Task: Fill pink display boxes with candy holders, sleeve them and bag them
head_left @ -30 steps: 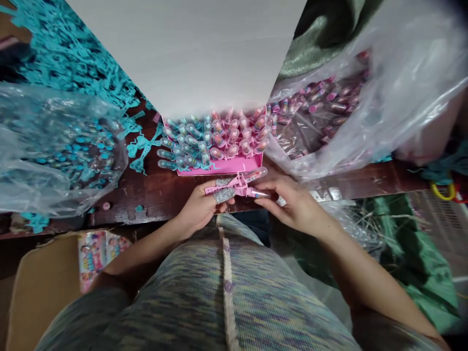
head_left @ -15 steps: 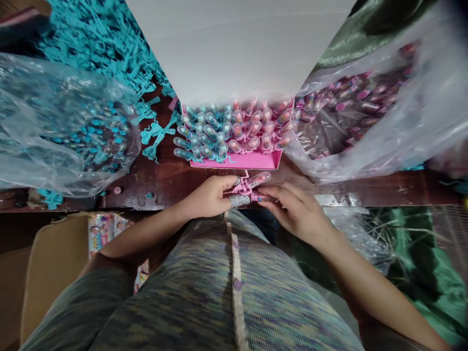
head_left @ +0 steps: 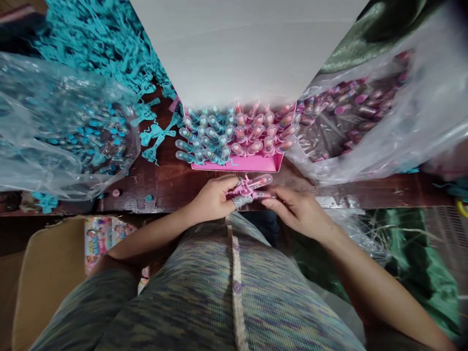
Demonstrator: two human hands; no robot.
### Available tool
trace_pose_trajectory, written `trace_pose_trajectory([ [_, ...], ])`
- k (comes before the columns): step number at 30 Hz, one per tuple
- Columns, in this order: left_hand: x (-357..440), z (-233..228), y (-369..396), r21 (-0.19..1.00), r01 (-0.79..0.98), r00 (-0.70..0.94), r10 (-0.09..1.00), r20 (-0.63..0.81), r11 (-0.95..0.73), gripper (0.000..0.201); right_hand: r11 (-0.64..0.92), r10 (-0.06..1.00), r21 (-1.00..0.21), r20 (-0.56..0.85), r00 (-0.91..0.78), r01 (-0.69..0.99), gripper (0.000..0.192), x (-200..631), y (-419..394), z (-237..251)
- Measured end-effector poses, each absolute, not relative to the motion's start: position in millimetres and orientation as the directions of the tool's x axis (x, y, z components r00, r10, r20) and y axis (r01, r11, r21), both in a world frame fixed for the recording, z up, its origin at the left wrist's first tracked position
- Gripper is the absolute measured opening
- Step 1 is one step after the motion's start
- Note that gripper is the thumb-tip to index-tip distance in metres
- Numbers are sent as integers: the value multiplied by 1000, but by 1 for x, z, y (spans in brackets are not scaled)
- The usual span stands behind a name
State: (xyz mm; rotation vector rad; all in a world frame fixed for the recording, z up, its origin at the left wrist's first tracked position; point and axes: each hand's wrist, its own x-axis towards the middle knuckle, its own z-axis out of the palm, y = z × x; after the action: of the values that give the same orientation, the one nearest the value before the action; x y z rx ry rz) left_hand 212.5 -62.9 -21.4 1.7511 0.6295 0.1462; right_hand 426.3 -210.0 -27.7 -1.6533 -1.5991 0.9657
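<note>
My left hand (head_left: 212,199) grips a pink plastic holder (head_left: 243,186) with a clear capsule tube (head_left: 259,182) clipped to it; grey tape wraps its fingertips. Meeting it from the right, my right hand (head_left: 298,209) pinches a second clear tube (head_left: 263,195) against the same pink holder. Both hands hover over the near edge of the dark wooden table (head_left: 168,183). Just beyond them stands a pink tray (head_left: 237,163) filled with several teal and pink capped tubes.
A clear bag of teal tubes (head_left: 62,136) lies left, with teal plastic scraps (head_left: 106,48) behind it. A clear bag of pink tubes (head_left: 358,112) lies right. A white board (head_left: 248,48) rises behind the tray. A cardboard box with printed cards (head_left: 98,239) sits at lower left.
The hands stay together on the pink holder, shifted slightly toward the tray. The right hand's fingers slid along the lower tube. The camera view moved a little.
</note>
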Motion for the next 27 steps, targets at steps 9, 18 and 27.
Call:
trace_pose_trajectory([
  [9, 204, -15, -57, 911, 397, 841, 441, -313, -112, 15, 16, 1000, -849, 11, -11, 528, 34, 422, -204, -18],
  [18, 194, -16, -54, 761, 359, 786, 264, -559, 540, 38, 255, 957, -528, 257, -133, 810, 58, 437, -202, 11],
  [27, 189, -12, -63, 519, 411, 774, 14, -633, 749, 46, 358, 931, -559, 278, -237, 748, 50, 417, -192, -13],
])
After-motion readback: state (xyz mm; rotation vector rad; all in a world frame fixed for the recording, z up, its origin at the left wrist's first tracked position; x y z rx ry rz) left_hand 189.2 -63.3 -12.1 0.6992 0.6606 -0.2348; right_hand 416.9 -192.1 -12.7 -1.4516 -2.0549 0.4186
